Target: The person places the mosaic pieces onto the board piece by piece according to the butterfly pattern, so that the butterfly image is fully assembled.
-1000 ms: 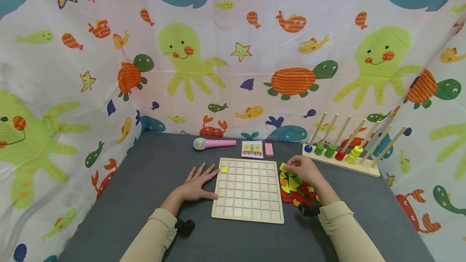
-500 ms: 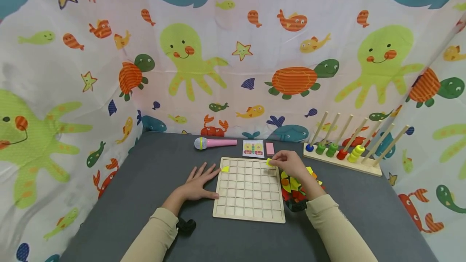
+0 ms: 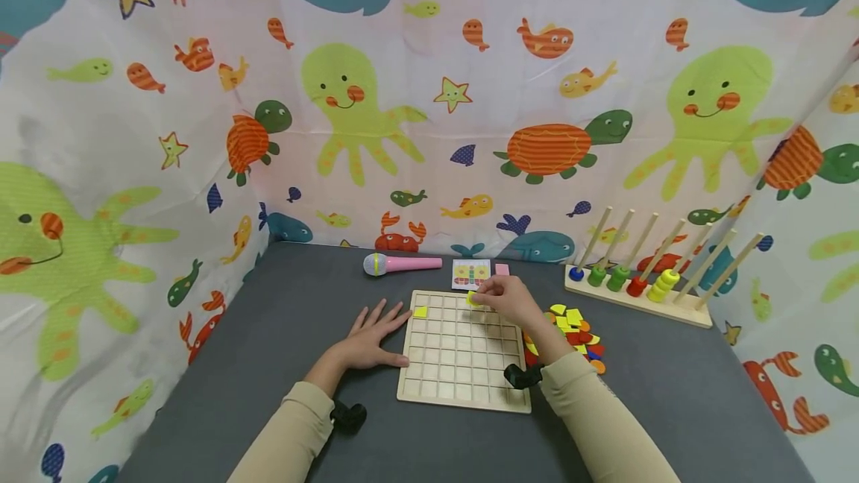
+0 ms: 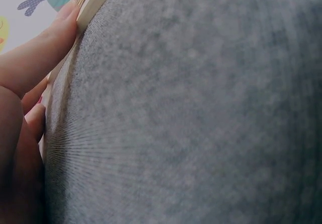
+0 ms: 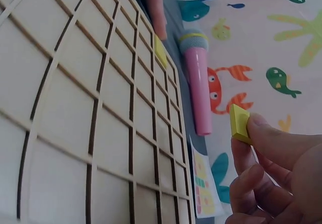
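A wooden grid board (image 3: 463, 364) lies on the dark table. One yellow square tile (image 3: 420, 311) sits in a cell near its upper left corner. My left hand (image 3: 365, 341) rests spread out on the table, its thumb and a fingertip touching the board's left edge. In the left wrist view the thumb (image 4: 55, 43) lies against the board's side. Over the board's upper part, my right hand (image 3: 510, 300) pinches another yellow tile (image 5: 240, 123) between thumb and fingers. Right of the board is a pile of coloured pieces (image 3: 576, 330), partly hidden by the right forearm.
Behind the board lie a pink toy microphone (image 3: 406, 264), a card with a coloured butterfly pattern (image 3: 470, 273) and a pink block (image 3: 502, 269). A wooden peg stand (image 3: 644, 300) with coloured rings stands at the back right. A printed curtain (image 3: 403, 133) closes off the back.
My right hand has carried the yellow tile from the pile leftward to above the board's top rows. The left hand stays at the board's left edge. The view shifts slightly.
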The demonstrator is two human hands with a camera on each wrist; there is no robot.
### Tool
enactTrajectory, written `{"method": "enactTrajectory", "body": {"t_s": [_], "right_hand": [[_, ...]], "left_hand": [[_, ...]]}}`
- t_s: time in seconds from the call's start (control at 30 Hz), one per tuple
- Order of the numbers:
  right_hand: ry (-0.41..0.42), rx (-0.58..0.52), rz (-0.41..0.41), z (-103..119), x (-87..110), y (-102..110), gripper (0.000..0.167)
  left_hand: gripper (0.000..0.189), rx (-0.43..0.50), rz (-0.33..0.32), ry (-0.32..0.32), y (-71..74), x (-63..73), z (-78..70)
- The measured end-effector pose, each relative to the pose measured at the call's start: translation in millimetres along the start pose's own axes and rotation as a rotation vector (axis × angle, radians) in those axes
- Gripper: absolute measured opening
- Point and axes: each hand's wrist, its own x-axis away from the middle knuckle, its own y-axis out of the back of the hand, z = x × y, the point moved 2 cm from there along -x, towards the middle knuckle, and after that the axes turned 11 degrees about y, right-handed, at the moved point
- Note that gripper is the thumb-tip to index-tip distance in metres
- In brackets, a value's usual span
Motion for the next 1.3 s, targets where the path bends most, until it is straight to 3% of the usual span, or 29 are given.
{"method": "enactTrajectory", "body": {"t_s": [0.2,0.4,0.73,1.0,1.3], "right_hand": [[0.020,-0.041,0.034,3.3,-12.3,-23.1,0.022],[-0.011,-0.061,0.019,2.3,-18.2,-44.3,0.019],[0.023,-0.057,-0.005,4.8,-21.6,-72.9,0.015],[0.031,0.022,-0.023,7.7,-29.5,-86.4,0.014],[0.000,0.081,-0.047,2.7,-32.9,-86.8,0.012]], "left_hand": [[0.103,0.002,-0.006,0.016,-0.9,2.0,6.3],[0.105,-0.003,-0.008,0.036,-12.3,-3.5,13.0],[0.104,0.007,-0.011,0.014,-9.2,-0.4,4.6],[0.101,-0.027,-0.016,0.018,0.0,1.3,-0.5],[0.100,-0.013,-0.002,0.027,1.2,2.1,-3.3]]}}
